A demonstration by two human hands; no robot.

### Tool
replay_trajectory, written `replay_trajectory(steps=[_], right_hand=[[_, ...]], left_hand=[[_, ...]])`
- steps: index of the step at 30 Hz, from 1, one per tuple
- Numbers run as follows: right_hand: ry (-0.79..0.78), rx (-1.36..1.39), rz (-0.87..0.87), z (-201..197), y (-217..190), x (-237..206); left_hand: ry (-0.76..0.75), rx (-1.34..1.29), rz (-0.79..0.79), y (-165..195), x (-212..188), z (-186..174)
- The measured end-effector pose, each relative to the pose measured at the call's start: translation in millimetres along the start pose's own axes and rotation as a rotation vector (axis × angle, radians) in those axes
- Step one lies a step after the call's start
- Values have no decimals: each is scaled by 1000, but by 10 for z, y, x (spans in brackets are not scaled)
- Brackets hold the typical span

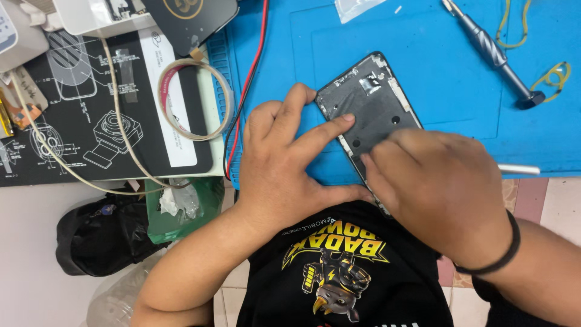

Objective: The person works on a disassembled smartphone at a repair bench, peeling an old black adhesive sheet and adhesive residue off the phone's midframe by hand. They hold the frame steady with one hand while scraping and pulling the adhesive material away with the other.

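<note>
— While the phone frame (pixel 372 106) lies tilted at the near edge of the blue mat (pixel 448 79), its lower end hangs off toward the person's lap. Where are the hands?

— Both on it. The left hand (pixel 281 160) has its fingers spread, the forefinger flat across the dark inner plate and the thumb under the near side, bracing rather than clamping. The right hand (pixel 439 184) is curled over the lower corner; its fingertips are hidden, so I cannot tell whether they pinch anything.

— What could go wrong?

— I'd judge the overhang the risk: a hard push could tip the frame off the edge, and the thin metal rim could bend under uneven pressure.

— And the surfaces?

— The plate is matt grey metal with small round holes and a shiny patch of foil near the top. The mat looks rubbery, with shallow moulded panels. A slim metal screwdriver (pixel 493 54) with a twisted grip lies well apart, near yellow rubber bands (pixel 552 76). Left of the mat, a clear tape roll (pixel 195 100) rests on a black printed sheet (pixel 91 109), beside red and black wires (pixel 249 79).
</note>
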State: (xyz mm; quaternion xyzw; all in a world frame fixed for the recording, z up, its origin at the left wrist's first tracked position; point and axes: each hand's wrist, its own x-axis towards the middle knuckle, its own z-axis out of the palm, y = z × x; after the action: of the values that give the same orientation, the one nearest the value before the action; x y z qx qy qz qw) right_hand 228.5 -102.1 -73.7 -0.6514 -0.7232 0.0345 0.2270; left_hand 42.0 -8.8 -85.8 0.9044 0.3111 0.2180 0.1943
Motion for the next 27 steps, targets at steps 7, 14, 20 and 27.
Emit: replay_trajectory(steps=[7, 14, 20, 27], right_hand=[[44, 34, -4, 144, 20, 51], [36, 76, 29, 66, 16, 87], [61, 73, -9, 71, 44, 136], [19, 64, 52, 102, 24, 132]], left_hand=[[13, 0, 9, 2, 0, 9], [14, -21, 5, -20, -11, -16], [9, -12, -4, -6, -4, 5], [17, -27, -1, -23, -19, 2]])
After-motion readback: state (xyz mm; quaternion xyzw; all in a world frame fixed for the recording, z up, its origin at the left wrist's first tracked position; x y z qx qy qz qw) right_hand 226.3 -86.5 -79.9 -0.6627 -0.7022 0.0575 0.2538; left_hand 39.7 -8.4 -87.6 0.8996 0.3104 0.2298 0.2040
